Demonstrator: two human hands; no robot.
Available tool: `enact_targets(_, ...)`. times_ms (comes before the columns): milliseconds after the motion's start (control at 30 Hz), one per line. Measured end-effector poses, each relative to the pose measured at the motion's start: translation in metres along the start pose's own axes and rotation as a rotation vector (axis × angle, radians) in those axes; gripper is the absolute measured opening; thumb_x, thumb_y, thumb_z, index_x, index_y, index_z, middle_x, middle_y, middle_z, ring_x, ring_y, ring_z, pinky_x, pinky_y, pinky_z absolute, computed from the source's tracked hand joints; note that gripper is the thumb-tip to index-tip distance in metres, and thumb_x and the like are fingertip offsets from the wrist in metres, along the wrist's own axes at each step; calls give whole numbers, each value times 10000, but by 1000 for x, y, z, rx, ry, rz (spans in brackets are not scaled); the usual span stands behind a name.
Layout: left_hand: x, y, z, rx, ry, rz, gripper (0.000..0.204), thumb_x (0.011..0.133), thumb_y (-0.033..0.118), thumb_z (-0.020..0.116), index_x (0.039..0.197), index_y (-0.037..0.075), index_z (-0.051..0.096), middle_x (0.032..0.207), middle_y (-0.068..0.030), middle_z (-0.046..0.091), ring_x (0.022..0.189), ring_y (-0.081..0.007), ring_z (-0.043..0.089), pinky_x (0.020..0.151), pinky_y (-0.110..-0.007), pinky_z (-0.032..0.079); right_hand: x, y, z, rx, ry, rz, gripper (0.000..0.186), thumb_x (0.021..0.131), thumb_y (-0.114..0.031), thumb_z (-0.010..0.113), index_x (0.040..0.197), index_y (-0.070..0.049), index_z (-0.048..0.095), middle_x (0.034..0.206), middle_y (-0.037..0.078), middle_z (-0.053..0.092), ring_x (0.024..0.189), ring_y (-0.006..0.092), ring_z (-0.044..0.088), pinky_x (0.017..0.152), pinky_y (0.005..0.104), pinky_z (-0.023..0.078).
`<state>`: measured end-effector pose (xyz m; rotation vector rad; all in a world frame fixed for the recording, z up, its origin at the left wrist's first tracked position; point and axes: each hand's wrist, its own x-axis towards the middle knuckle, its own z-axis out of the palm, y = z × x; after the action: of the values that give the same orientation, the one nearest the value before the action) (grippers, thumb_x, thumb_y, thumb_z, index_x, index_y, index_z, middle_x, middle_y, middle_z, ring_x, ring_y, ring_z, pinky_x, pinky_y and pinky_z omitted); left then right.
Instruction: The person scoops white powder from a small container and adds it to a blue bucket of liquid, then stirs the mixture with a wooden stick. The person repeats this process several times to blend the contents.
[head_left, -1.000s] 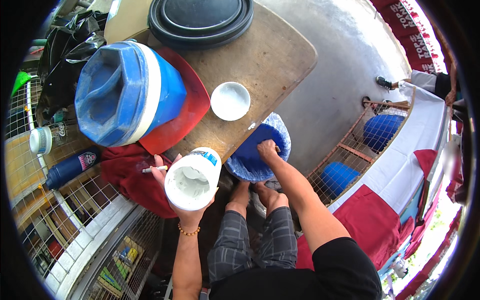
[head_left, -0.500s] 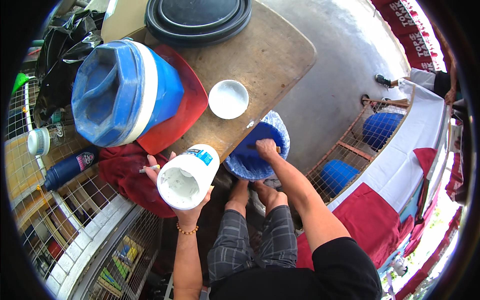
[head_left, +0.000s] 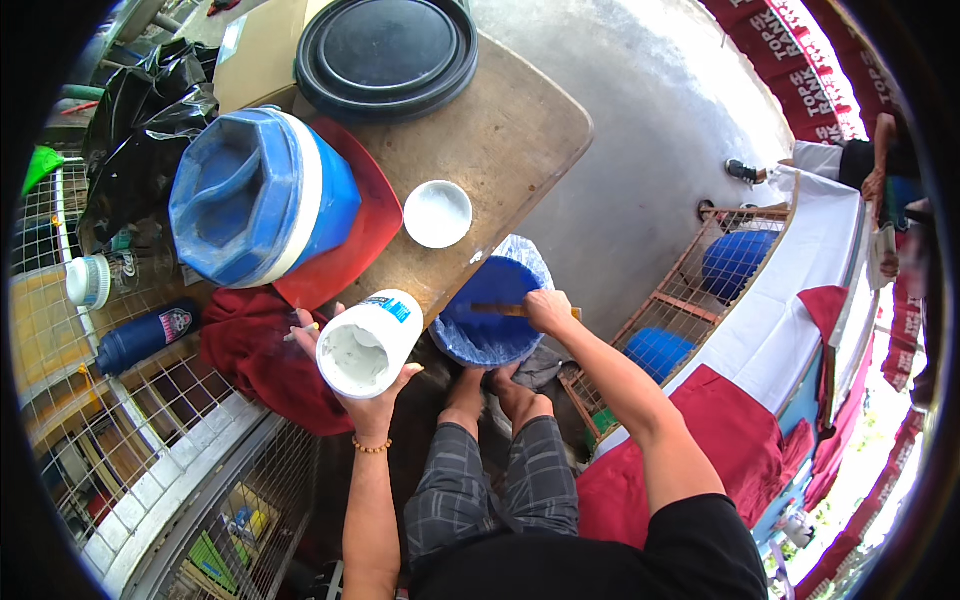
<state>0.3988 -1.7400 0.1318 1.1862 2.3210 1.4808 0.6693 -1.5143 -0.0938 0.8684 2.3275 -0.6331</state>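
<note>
My left hand (head_left: 369, 405) holds a white plastic tub (head_left: 393, 338), tilted so its open mouth shows white residue, and has a cigarette (head_left: 308, 328) between its fingers. My right hand (head_left: 546, 308) is closed on a flat wooden stick (head_left: 489, 308) over a blue bucket (head_left: 476, 342) lined with clear plastic, between the table edge and my legs. A small white bowl (head_left: 437, 213) stands on the worn wooden table (head_left: 530, 120). Left of it are a blue cooler (head_left: 245, 195) and a red plastic piece (head_left: 370, 240) under it.
A black lid (head_left: 385, 55) and cardboard box (head_left: 255, 50) lie at the back. Wire racks (head_left: 150, 450), a blue bottle (head_left: 147, 336) and dark-red cloth (head_left: 260, 350) are left. Another caged rack (head_left: 680, 300), a white cloth (head_left: 770, 330) and a person's arm (head_left: 880, 150) are right.
My right hand has risen slightly out of the bucket, showing more of the stick across it. The view has shifted a little. My left hand still holds the tilted tub.
</note>
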Motion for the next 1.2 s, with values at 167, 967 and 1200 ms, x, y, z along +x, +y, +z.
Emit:
enact_targets(167, 5, 5, -6, 16, -7, -58, 1576, 810, 636, 995, 1820, -19, -24, 1901, -250, 139, 1734, -404, 256, 1399, -565, 257, -67, 33, -46, 33, -67, 37, 328, 896, -178, 746, 1161, -281, 909, 1054, 101, 864, 982, 338, 833, 842, 484, 661)
enact_targets(967, -6, 76, 18, -102, -276, 76, 1517, 662, 182, 1069, 1831, 36, 114, 1832, -245, 376, 1469, -374, 628, 1247, -461, 520, -500, 69, -446, 302, 344, -30, 401, 799, 29, 870, 1183, -81, 903, 848, 67, 767, 716, 200, 756, 681, 345, 603)
enact_targets(1200, -4, 111, 31, -158, -258, 117, 1513, 642, 100, 1038, 1836, 40, 111, 1825, -263, 375, 1500, -427, 591, 1271, -490, 497, -494, 9, -484, -79, 498, -193, 369, 812, -3, 899, 1152, -147, 905, 796, 14, 720, 643, 178, 716, 586, 357, 547)
